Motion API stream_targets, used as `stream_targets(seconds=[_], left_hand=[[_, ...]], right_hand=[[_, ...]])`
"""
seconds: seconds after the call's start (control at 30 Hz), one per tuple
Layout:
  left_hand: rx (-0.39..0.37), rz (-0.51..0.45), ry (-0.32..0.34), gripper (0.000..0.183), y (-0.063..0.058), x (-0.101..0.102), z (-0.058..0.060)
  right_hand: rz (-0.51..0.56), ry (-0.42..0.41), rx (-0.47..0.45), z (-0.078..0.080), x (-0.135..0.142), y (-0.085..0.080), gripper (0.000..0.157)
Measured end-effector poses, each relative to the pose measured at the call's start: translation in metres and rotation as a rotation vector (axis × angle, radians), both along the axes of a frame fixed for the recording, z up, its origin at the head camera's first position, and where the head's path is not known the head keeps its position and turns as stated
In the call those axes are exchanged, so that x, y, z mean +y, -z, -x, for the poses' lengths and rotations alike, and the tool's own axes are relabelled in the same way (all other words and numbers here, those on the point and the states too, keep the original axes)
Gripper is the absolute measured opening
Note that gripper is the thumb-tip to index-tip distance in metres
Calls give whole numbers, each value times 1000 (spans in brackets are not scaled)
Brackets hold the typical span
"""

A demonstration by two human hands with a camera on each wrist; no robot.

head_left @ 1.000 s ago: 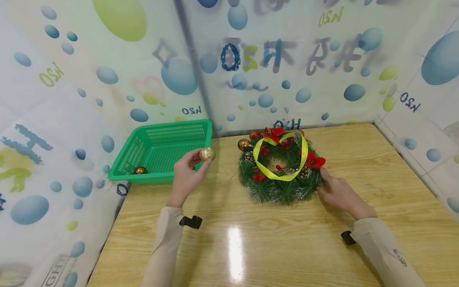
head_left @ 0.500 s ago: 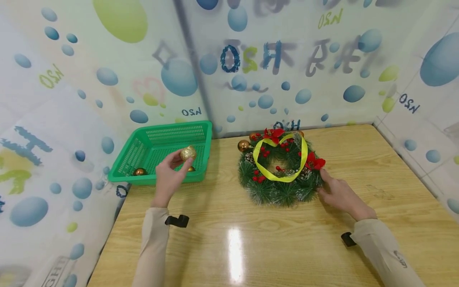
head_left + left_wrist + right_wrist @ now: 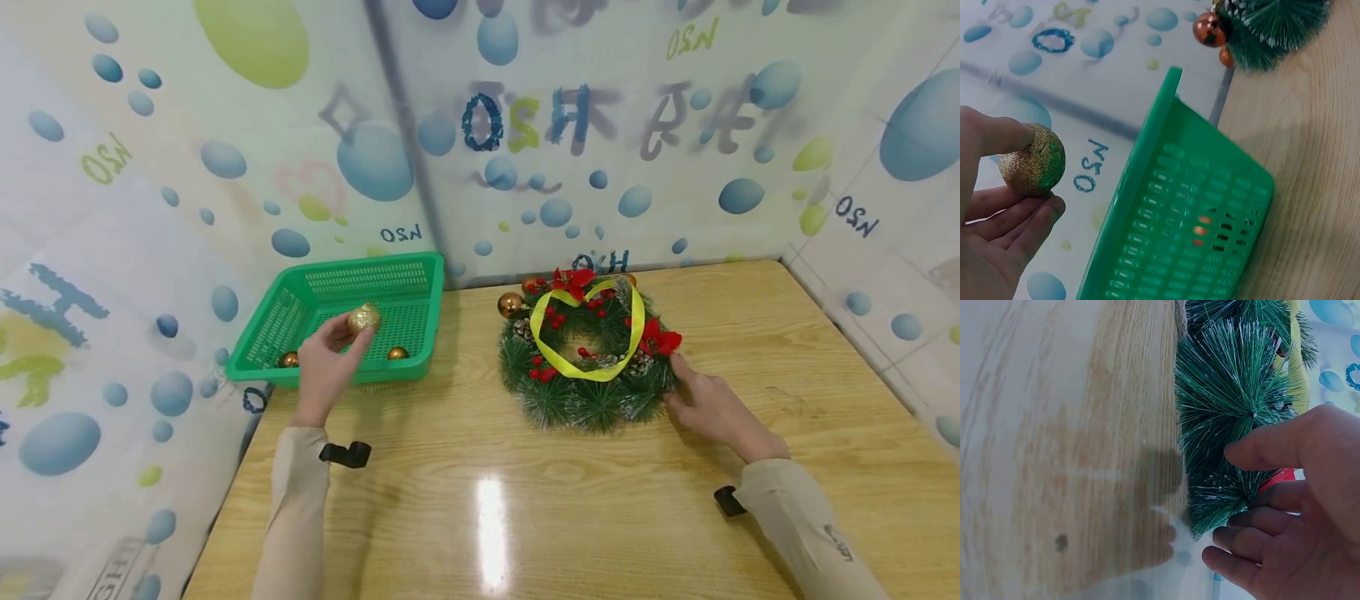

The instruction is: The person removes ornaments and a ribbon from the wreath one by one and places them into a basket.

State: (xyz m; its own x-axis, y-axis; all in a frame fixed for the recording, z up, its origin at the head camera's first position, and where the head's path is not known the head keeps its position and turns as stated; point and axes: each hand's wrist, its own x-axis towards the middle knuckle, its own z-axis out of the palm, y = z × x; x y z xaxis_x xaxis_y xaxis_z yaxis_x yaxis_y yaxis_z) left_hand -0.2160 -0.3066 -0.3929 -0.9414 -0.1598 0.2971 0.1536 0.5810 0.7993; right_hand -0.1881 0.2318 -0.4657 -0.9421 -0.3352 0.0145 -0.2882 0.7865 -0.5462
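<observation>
Over the front of the green basket (image 3: 262,333), my left hand (image 3: 324,367) pinches a glittery gold Christmas bauble (image 3: 364,319) between thumb and fingers. The left wrist view shows this gold bauble (image 3: 1034,161) above the basket's rim. At the right edge of a green Christmas wreath (image 3: 592,400), my right hand (image 3: 716,408) holds the needles near a red poinsettia flower (image 3: 660,337). A loop of yellow ribbon (image 3: 543,346) lies over the wreath. In the right wrist view the thumb overlaps the needles (image 3: 1235,394), and the fingers curl beside them.
Inside the basket lie a copper bauble (image 3: 288,359) and a gold bauble (image 3: 397,353). A shiny copper bauble (image 3: 511,304) sits at the wreath's left side. The wooden table (image 3: 570,508) meets a patterned wall covering (image 3: 637,158) behind and at both sides.
My left hand has moved left with the gold bauble, from the basket's right end to over its middle, uncovering the gold bauble inside. The right hand and wreath stay put.
</observation>
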Motion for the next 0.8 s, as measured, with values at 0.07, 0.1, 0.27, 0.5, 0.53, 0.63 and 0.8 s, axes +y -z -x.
stream_targets(seconds=[0.07,0.1,0.27,0.5,0.53,0.63,0.8], left_hand=[[-23,-15,-2,53,-1,-7,2],[-33,-28,-1,54,-1,-10,3],[-67,-99,-15,53,0,-22,12],[-119,-40,-41,61,3,-37,20],[-123,-27,-39,62,3,-39,21],[-132,8,-24,63,1,-43,24],[-168,79,-20,63,-3,-49,30]], right_hand=[[4,4,-9,0,0,0,74],[5,6,-13,-1,0,0,74],[6,15,-32,0,0,-1,75],[-11,17,-14,1,0,-1,74],[-13,17,-10,1,0,-1,74],[-5,19,-12,1,0,-1,74],[6,22,-27,0,0,-2,75]])
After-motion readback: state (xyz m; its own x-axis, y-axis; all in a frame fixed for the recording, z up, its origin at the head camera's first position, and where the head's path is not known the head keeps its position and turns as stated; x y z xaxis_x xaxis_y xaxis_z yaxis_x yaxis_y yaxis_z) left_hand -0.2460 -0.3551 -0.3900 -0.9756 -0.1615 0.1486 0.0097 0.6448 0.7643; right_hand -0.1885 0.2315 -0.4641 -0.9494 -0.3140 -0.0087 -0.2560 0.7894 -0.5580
